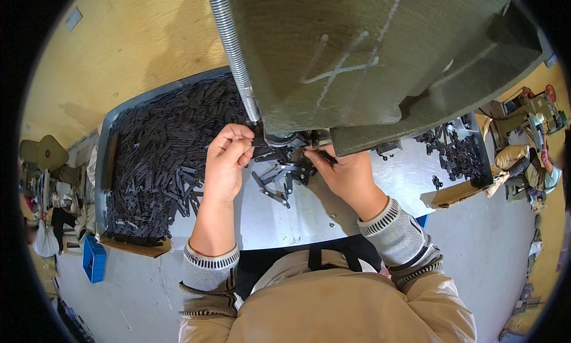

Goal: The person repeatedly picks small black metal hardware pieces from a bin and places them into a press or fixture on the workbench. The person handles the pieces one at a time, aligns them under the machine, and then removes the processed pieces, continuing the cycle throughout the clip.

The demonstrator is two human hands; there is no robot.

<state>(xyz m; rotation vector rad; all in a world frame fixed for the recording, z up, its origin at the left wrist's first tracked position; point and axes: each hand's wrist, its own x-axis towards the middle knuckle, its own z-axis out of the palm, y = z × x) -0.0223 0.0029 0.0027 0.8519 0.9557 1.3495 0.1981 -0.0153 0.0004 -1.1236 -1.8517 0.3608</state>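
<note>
Beneath the head of a large green machine [333, 57], my hands work on either side of its lower tip. My left hand [227, 161] is closed in a pinch beside the lower end of a coil spring [232, 39]; what lies in its fingertips is too small and dark to name. From the right, my right hand [351, 176] reaches in with thumb and fingers drawn together at the tip. The machine covers part of those fingers, so their hold is hidden. Between the hands, several black metal strips joined by rivets [279, 179] lie in a loose cluster on the metal tabletop [267, 227].
A heap of loose black strips [172, 129] fills a large tray at left. Smaller black parts [455, 155] are piled at right beside a cardboard edge [458, 194]. A blue crate [94, 260] stands on the floor at left. Another person [553, 173] sits far right.
</note>
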